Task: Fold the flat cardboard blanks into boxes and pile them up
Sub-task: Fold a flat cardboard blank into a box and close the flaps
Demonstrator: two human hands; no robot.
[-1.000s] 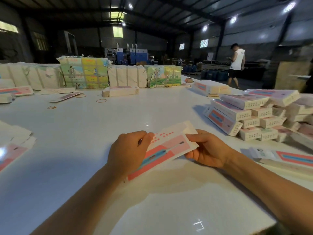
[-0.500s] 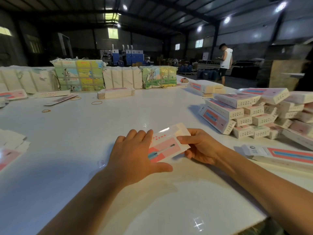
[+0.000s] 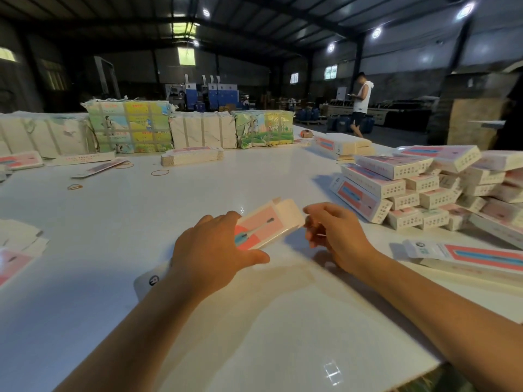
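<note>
The left hand (image 3: pixel 215 250) hides the middle of the blank (image 3: pixel 263 227); box print is illegible.

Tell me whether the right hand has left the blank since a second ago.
Yes. The right hand gripped the blank's right end before; now it has drawn off toward the pile of boxes, with a small gap showing.
</note>
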